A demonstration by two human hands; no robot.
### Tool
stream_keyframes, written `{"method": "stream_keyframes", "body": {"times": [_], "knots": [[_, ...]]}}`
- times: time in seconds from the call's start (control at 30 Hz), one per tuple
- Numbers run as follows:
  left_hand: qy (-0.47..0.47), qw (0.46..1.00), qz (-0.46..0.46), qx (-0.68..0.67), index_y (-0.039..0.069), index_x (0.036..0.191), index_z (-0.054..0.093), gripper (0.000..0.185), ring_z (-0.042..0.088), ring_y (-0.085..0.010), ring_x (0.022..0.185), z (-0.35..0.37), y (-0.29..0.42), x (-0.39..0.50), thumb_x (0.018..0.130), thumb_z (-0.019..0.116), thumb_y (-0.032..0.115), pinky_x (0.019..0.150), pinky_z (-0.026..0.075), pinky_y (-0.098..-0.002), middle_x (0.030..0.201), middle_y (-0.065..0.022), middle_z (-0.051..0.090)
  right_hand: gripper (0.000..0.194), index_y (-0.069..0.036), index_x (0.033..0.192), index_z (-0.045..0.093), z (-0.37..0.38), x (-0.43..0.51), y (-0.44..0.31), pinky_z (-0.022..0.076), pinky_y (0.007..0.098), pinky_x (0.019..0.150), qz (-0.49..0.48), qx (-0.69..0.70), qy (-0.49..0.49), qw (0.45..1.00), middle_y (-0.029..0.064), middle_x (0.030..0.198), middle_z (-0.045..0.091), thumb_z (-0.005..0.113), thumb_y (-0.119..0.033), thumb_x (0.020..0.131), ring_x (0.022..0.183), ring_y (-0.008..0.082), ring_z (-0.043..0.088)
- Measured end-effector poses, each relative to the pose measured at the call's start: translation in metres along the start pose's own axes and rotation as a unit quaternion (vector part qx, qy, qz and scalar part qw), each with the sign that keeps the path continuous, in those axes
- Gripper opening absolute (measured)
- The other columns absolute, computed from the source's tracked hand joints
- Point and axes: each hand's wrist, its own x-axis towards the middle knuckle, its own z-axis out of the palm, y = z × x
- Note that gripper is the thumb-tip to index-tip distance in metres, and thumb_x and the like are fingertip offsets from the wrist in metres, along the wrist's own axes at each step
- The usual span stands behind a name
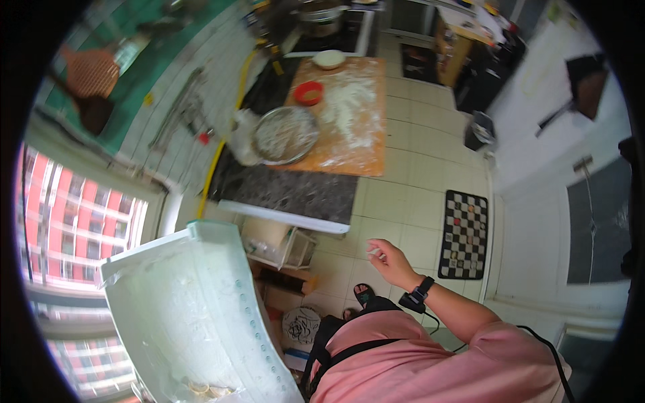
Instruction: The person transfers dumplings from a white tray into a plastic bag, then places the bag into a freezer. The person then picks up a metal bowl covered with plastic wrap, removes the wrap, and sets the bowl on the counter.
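Observation:
My right hand (387, 259) hangs empty above the tiled floor, fingers loosely curled and slightly apart, with a black band on its wrist. My left hand is out of view. Beyond the right hand, a wooden board (370, 158) dusted with white flour (347, 108) lies on the dark stone counter (302, 194). A metal bowl (285, 135) with a pale floury mix stands at its left edge, a clear plastic bag (244, 138) beside it. A red bowl (308, 93) with brownish contents and a white round dish (329, 59) are farther back on the board.
A large pale surface (176, 302) with a plastic-like covering fills the lower left, near the window. A metal pot (320, 20) stands on the stove behind the board. On the floor are a checkered mat (463, 234) and a bin (479, 132). A wire rack (297, 249) stands below the counter.

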Motion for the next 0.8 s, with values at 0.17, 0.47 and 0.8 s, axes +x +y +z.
{"method": "stream_keyframes", "body": {"times": [0.17,0.47,0.8], "knots": [[-0.126,0.990,-0.044,0.038,0.003,0.135,0.053,0.062,0.056,-0.0303,0.122,0.097,-0.008,0.044,0.092,0.054,0.048,0.102,0.047,-0.0455,0.132,-0.0140,0.060,0.032,-0.005,0.125,0.058,-0.042,-0.009,-0.029,0.0538,0.0291,0.070,-0.024,0.008,0.073,0.997,0.0092,0.111,0.063,0.063,-0.008,0.093,0.081,0.0171,0.063],[-0.379,0.919,-0.106,0.021,0.007,0.136,0.049,0.061,0.058,-0.0279,0.113,0.280,-0.054,0.071,0.086,0.061,0.039,0.098,0.047,-0.0427,0.122,-0.0104,0.060,0.032,-0.003,0.125,0.057,-0.137,-0.070,0.011,0.0540,0.0259,0.070,0.036,0.049,0.309,0.949,0.0089,0.111,0.065,0.054,0.002,0.094,0.084,0.0133,0.065],[-0.423,0.902,-0.080,-0.010,0.005,0.137,0.053,0.055,0.056,-0.0298,0.123,0.518,-0.132,0.005,0.092,0.059,0.037,0.105,0.046,-0.0454,0.133,-0.0120,0.059,0.033,-0.003,0.126,0.056,-0.284,-0.054,0.107,0.0502,0.0268,0.069,0.051,0.080,0.429,0.898,0.0061,0.102,0.063,0.055,0.002,0.094,0.081,0.0141,0.063]]}}
